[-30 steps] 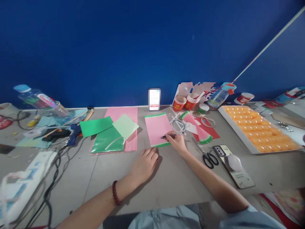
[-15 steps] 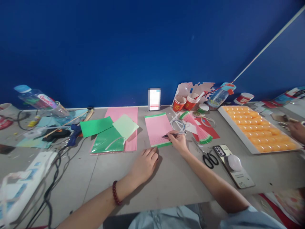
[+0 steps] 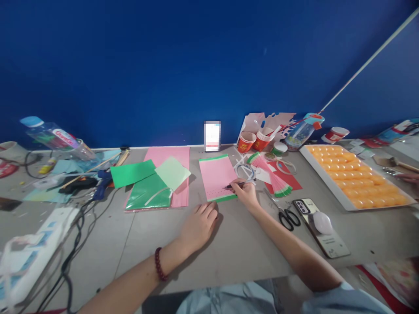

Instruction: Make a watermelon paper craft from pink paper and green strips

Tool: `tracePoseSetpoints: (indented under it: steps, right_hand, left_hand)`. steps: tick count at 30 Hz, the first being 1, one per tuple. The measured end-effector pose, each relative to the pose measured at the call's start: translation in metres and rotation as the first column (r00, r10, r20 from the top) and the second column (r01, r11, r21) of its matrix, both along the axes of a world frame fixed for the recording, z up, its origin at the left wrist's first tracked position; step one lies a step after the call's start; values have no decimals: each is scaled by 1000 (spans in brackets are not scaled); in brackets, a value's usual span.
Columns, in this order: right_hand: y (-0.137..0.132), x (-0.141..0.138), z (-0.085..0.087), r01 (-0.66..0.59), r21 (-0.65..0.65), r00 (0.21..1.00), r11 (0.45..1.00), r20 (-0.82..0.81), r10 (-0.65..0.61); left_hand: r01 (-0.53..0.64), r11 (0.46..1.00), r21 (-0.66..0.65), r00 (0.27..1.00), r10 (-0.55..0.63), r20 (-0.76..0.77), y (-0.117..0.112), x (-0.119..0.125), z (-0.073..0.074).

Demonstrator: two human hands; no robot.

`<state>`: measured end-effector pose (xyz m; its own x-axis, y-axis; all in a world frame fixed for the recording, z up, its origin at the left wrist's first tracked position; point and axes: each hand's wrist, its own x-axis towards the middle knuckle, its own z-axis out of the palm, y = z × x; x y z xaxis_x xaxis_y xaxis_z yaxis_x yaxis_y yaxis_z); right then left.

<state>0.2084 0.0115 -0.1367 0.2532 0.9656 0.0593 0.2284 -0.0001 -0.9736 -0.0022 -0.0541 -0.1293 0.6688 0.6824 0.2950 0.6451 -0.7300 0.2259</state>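
A pink sheet with green strips at its ends lies on the grey table in front of me. My right hand is closed on a black pen, whose tip rests on the sheet near its lower right corner, among small dark dots. My left hand lies palm down on the table just below the sheet, fingers loosely curled and holding nothing. A dark red bead bracelet sits on my left wrist.
Green and pink papers lie to the left, with a glue gun, cables and a water bottle. To the right are scissors, a phone, a folded watermelon paper fan, red cups and a tray of orange balls. Another person's hand shows at far right.
My right hand and the pen tip have shifted slightly right and up along the sheet's lower edge. The other person's hand at far right came in, then drew back. My left hand stayed put.
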Motion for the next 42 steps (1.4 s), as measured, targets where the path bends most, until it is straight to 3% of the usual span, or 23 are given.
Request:
tracePoseSetpoints:
  steps: [11,18,42]
  right_hand:
    - [-1,-1,0,9,-12,999,1000,-35,-10]
    - [1,7,3,99,-38,995,994,-27,-101]
    - [2,7,2,57,-59,998,997,-12,-58]
  left_hand:
    - [4,1000,-3,1000,-4,-19,0,-1,0]
    - [-2,1000,1,1000,2,-25,0,-1,2]
    - [-4,1000,-2,1000,4,-15,0,1,3]
